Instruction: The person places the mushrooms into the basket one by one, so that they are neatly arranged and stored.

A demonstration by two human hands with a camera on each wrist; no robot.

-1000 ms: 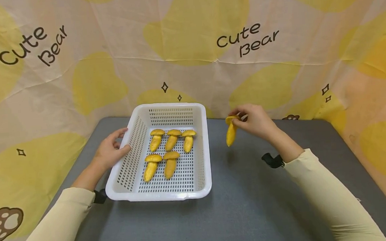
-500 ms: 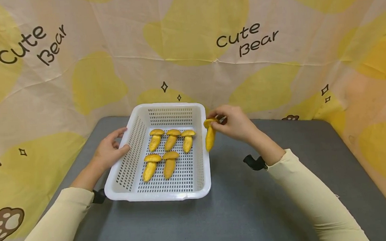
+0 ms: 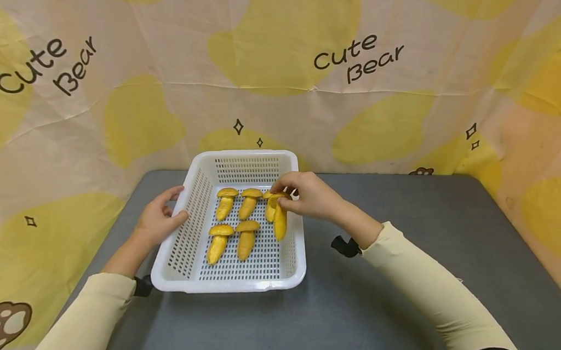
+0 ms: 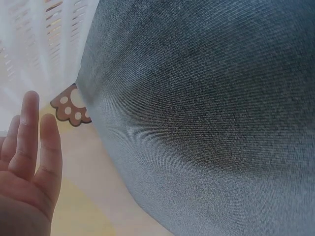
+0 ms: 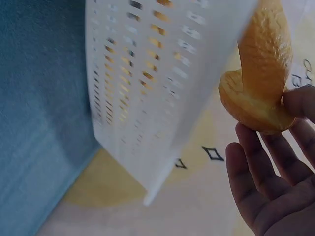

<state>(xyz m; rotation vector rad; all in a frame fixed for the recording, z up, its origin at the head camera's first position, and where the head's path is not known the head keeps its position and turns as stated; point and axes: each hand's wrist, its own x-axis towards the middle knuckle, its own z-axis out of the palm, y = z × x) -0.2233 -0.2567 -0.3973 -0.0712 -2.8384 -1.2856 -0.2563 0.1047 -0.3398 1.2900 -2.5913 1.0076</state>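
Observation:
My right hand (image 3: 314,195) pinches a yellow toy mushroom (image 3: 280,225) by its cap, stem hanging down, over the right part of a white slotted plastic basket (image 3: 230,284). In the right wrist view, thumb and fingers hold the mushroom (image 5: 266,59) beside the basket's wall (image 5: 142,98). Several similar mushrooms lie inside, in a back row and a front row; one at the back right (image 3: 270,211) is partly hidden by the held one. At the basket's left side, my left hand (image 3: 157,220) touches the rim with relaxed fingers, seen fairly straight in the left wrist view.
The basket stands on a dark grey table (image 3: 234,338). Behind and beside it hangs a printed cloth (image 3: 270,44) with yellow patches and lettering. Dark bands with cameras sit at both wrists.
My right hand has carried the mushroom leftward from beyond the basket's right side, across its rim, to above the inside. The left hand stays at the left rim.

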